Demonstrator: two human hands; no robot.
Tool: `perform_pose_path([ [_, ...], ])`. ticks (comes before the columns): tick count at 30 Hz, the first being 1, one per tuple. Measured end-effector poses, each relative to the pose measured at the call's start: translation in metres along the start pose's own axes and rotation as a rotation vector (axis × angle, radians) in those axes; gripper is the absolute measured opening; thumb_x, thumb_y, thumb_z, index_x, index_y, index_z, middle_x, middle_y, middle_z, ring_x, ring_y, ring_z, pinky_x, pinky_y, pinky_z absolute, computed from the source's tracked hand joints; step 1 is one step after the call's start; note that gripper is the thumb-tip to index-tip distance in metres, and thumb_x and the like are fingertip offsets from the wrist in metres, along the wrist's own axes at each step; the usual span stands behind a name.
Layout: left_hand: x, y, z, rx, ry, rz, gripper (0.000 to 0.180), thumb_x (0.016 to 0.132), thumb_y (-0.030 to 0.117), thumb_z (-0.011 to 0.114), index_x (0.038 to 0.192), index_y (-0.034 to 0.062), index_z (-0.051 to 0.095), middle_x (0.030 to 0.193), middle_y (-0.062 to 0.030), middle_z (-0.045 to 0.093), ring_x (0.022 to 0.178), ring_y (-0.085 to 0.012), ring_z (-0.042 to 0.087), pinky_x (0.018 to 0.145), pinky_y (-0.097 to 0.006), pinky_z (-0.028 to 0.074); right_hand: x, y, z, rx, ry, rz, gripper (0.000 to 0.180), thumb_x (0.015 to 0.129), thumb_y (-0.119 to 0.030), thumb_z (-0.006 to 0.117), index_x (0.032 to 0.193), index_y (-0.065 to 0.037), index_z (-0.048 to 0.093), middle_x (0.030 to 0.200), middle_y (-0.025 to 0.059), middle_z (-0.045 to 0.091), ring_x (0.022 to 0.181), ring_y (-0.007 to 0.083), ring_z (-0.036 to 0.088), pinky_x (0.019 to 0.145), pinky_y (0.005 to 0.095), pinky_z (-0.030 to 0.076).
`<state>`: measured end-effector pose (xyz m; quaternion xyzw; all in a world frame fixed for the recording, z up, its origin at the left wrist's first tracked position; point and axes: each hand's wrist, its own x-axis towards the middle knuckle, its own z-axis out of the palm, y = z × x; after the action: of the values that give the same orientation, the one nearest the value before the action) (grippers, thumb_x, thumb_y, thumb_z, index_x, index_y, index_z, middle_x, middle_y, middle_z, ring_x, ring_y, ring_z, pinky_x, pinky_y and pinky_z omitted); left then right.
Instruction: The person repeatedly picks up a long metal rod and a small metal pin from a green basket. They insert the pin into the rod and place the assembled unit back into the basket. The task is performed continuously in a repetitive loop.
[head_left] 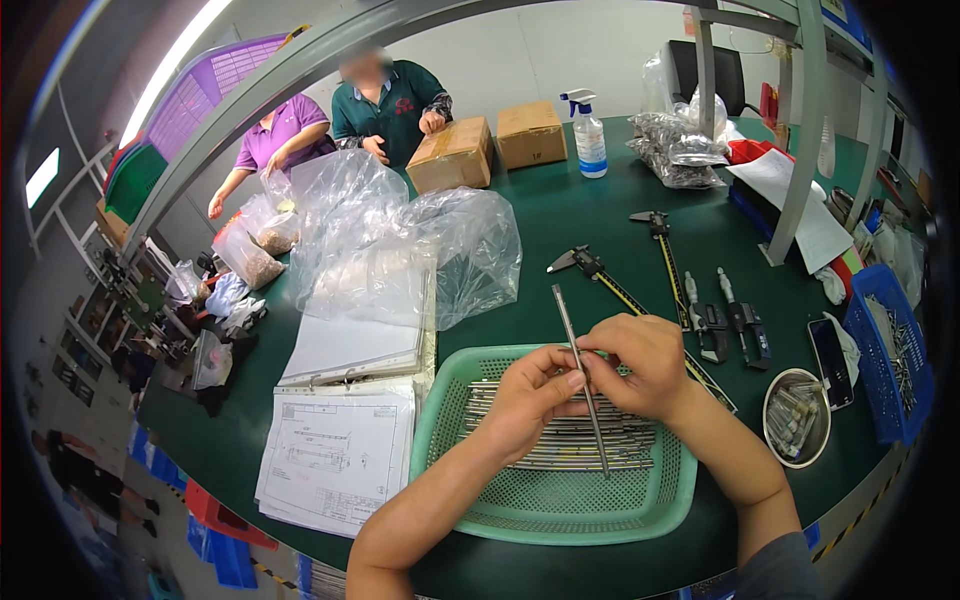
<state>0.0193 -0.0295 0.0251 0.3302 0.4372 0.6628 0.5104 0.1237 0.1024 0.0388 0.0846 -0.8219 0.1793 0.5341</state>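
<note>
A slim metal rod (567, 318) slants between my two hands, its upper end pointing away from me. My left hand (535, 395) is closed around its middle, thumb on top. Just right of it, my right hand (640, 365) pinches the same rod with bent fingers. Both hands are above a green plastic basket (560, 525) with perforated walls. Inside it lie several similar metal rods (600, 455), side by side and roughly crosswise; my hands and wrists hide part of them.
An open binder with drawings (340, 450) lies left of the basket. Beyond are calipers (600, 272), micrometers (745, 325), clear plastic bags (440, 250), cardboard boxes (450, 155) and a spray bottle (590, 145). A round bowl (797, 418) and blue basket (880, 370) stand right. Two people work across the table.
</note>
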Motion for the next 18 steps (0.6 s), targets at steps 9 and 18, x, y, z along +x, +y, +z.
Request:
perform_pose_path([
  [9, 0.000, -0.001, -0.001, 0.018, 0.050, 0.024, 0.013, 0.087, 0.010, 0.054, 0.098, 0.0045, 0.051, 0.094, -0.0047, 0.056, 0.089, -0.0138, 0.057, 0.076, -0.032, 0.054, -0.001, -0.001, -0.001, -0.033, 0.125, 0.000, 0.013, 0.062, -0.001, 0.064, 0.073, -0.006, 0.059, 0.063, 0.0040, 0.058, 0.045, 0.0154, 0.052, 0.042, 0.0260, 0.036],
  [18, 0.001, 0.007, -0.010, -0.150, 0.146, 0.099, 0.013, 0.088, 0.009, 0.052, 0.099, 0.0038, 0.050, 0.091, -0.0042, 0.055, 0.087, -0.0128, 0.057, 0.073, -0.028, 0.054, 0.000, -0.001, -0.003, 0.016, 0.044, -0.025, 0.009, 0.065, -0.003, 0.062, 0.072, -0.006, 0.058, 0.062, 0.0040, 0.057, 0.044, 0.0157, 0.050, 0.042, 0.0263, 0.035],
])
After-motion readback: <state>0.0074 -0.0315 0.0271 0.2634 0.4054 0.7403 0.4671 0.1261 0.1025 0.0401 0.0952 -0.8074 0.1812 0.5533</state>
